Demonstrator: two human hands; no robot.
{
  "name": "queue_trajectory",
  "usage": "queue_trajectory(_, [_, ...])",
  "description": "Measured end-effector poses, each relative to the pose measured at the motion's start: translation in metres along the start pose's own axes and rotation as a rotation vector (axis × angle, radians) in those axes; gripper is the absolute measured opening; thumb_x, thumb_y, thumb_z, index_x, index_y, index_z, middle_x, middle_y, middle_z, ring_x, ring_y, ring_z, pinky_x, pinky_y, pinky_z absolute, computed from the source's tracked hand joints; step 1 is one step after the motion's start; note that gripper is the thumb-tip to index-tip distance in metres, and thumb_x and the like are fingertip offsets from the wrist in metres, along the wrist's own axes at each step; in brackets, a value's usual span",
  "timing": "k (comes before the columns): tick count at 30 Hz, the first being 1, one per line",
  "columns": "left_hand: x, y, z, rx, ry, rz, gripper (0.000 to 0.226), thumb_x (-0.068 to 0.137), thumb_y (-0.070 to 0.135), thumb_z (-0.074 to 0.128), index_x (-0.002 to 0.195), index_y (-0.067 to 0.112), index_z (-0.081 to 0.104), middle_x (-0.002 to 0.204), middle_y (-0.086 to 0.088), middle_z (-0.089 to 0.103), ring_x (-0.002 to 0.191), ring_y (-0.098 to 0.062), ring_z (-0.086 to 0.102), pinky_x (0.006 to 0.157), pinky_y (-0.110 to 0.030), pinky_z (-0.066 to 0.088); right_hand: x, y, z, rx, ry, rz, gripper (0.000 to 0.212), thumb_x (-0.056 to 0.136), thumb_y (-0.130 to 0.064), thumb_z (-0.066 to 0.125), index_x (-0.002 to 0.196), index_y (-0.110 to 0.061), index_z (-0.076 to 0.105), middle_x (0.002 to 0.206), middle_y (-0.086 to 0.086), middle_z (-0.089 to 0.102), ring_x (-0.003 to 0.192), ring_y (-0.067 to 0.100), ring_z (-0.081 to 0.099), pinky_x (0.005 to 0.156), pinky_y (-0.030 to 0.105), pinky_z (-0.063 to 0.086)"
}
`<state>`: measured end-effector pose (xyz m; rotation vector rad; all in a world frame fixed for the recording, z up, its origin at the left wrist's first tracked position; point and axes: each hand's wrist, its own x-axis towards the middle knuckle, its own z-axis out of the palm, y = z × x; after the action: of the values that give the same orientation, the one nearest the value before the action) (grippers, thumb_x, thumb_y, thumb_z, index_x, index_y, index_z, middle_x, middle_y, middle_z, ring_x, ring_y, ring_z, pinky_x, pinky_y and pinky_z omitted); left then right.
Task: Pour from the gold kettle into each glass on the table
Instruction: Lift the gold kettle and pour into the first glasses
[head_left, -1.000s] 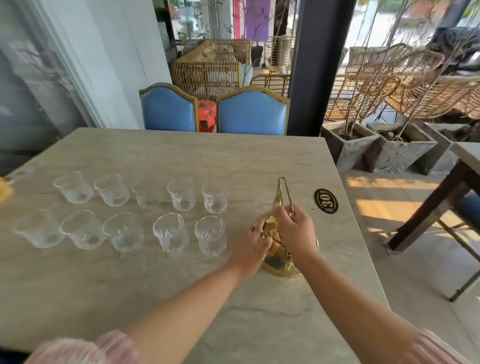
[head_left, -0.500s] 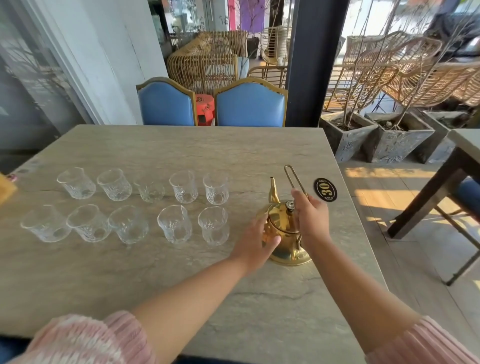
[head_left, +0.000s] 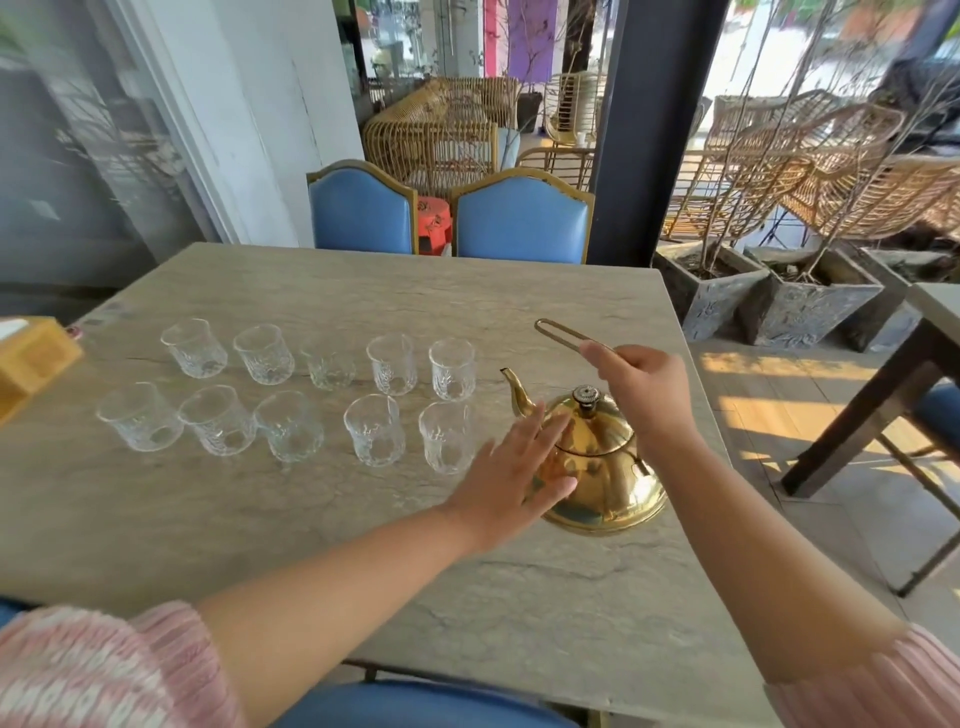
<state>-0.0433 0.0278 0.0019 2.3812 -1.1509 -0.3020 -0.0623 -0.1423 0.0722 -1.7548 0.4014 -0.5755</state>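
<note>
On the right side of the table (head_left: 363, 291), just beside the two rows of glasses (head_left: 392, 364), the gold kettle (head_left: 602, 467) sits on its base with the spout (head_left: 517, 389) aimed at the back row; nothing's been poured as far as I can tell, all ten look empty; so the step in hand is basically getting a proper grip and lifting. If it were me I'd bring the wire handle (head_left: 563, 332) upright over the lid knob (head_left: 586, 397) first so the kettle hangs level; then lift straight up before swinging over, since the nearest glass (head_left: 447, 439) is right there next to the body and would tip easily; start with that one, tilt slowly, and a narrow spout like that probably dribbles if you rush it. Pose-wise, the right hand (head_left: 636, 384) is above and behind the lid, fingers curled round the handle's near end, with the loop sticking out to the left; the left hand (head_left: 514, 478) is flat and open, fingers straight, laid against the kettle's left side as if steadying it; can't tell for sure whether the palm is actually touching the metal. Further out there's a wooden box (head_left: 31, 358) at the left edge and two blue chairs (head_left: 519, 218) on the far side.
</note>
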Motion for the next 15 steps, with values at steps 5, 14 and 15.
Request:
queue_trajectory(5, [-0.013,-0.006,-0.009,-0.008,-0.052,0.016,0.07,0.094,0.064,0.025,0.144,0.048,-0.02,0.158,0.012,-0.024,0.148,-0.012,0.008,0.118,-0.047,-0.003,-0.003,-0.014,0.012,-0.078,-0.033,-0.034,0.045,0.073,-0.037,0.074,0.051,-0.009,0.046,0.04,-0.007,0.027,0.037,0.006,0.021,0.044,0.023,0.023])
queue_trajectory(14, [-0.035,-0.016,-0.025,-0.069,-0.19,0.017,0.07,0.097,0.057,0.027,0.137,0.049,-0.029,0.155,0.006,-0.028,0.141,-0.022,0.033,0.119,-0.049,0.004,-0.009,-0.036,0.042,-0.295,-0.187,-0.126,0.054,0.077,-0.039,0.073,0.061,0.011,0.057,0.051,0.01,0.038,0.046,0.019,0.031,0.048,0.027,0.028])
queue_trajectory(15, [-0.036,-0.017,-0.026,-0.087,-0.199,0.019,0.069,0.097,0.057,0.027,0.138,0.048,-0.028,0.155,0.007,-0.028,0.142,-0.022,0.032,0.119,-0.049,0.006,-0.008,-0.038,0.045,-0.319,-0.193,-0.126,0.054,0.077,-0.039,0.073,0.053,0.005,0.051,0.048,0.007,0.034,0.044,0.018,0.029,0.048,0.027,0.026])
